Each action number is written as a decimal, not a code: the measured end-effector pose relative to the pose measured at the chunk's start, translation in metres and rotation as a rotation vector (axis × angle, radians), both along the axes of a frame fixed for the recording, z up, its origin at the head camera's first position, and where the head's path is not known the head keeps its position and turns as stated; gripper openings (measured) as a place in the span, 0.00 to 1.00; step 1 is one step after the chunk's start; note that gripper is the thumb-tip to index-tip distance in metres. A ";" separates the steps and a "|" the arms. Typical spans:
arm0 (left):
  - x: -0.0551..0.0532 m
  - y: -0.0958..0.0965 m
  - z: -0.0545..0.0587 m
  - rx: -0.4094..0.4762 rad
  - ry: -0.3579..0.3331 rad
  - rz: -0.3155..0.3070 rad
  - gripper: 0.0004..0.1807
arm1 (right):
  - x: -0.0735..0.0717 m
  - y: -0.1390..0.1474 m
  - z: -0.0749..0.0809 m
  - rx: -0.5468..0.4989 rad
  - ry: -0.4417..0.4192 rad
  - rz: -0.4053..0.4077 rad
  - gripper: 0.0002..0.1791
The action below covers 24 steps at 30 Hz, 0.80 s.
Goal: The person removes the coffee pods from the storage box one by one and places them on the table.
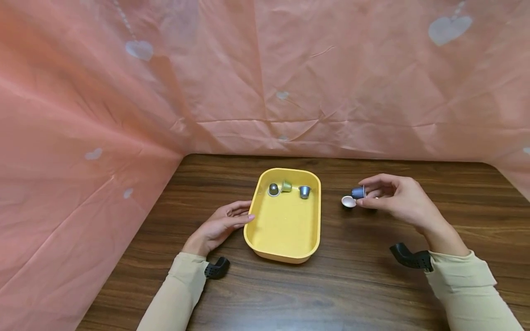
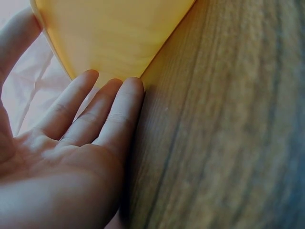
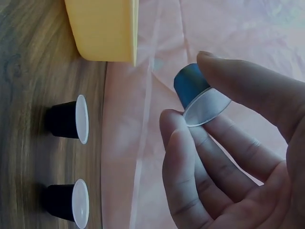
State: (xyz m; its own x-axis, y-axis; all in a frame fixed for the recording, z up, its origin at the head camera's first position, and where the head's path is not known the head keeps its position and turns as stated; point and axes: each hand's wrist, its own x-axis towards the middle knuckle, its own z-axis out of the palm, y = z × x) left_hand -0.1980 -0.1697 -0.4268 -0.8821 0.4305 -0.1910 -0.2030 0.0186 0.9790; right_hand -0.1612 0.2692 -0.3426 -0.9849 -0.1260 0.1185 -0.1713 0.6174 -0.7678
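Note:
A yellow tray [image 1: 283,230] stands on the table, with a dark coffee capsule [image 1: 273,189], a green capsule [image 1: 287,186] and a grey-blue capsule [image 1: 304,192] near its far end. My left hand [image 1: 221,225] touches the tray's left side; in the left wrist view its straight fingers [image 2: 116,107] meet the outer wall. To the right of the tray, my right hand [image 1: 393,197] pinches a blue coffee capsule [image 3: 190,86] above the table. Two black capsules with pale tops, one [image 3: 64,119] and another [image 3: 62,200], stand below it, the second mostly hidden in the head view.
The brown wooden table [image 1: 352,285] is bounded at the back and left by a pink curtain [image 1: 232,92] with pale hearts. Black wrist mounts, one on the left sleeve [image 1: 217,268] and one on the right [image 1: 410,257], sit close above the tabletop.

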 end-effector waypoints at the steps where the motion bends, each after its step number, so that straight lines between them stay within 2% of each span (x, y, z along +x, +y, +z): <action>1: 0.000 0.000 0.000 -0.001 -0.001 0.000 0.36 | 0.000 -0.001 -0.001 0.023 0.014 0.002 0.26; 6: 0.000 -0.001 -0.001 -0.007 -0.003 -0.002 0.37 | -0.001 -0.006 -0.005 0.170 0.094 -0.003 0.24; 9: 0.000 -0.001 -0.002 -0.011 -0.002 -0.003 0.37 | -0.001 -0.010 -0.009 0.231 0.113 0.001 0.23; 24: 0.001 -0.001 -0.001 -0.009 -0.004 -0.004 0.37 | -0.006 -0.022 -0.028 0.406 0.076 0.156 0.21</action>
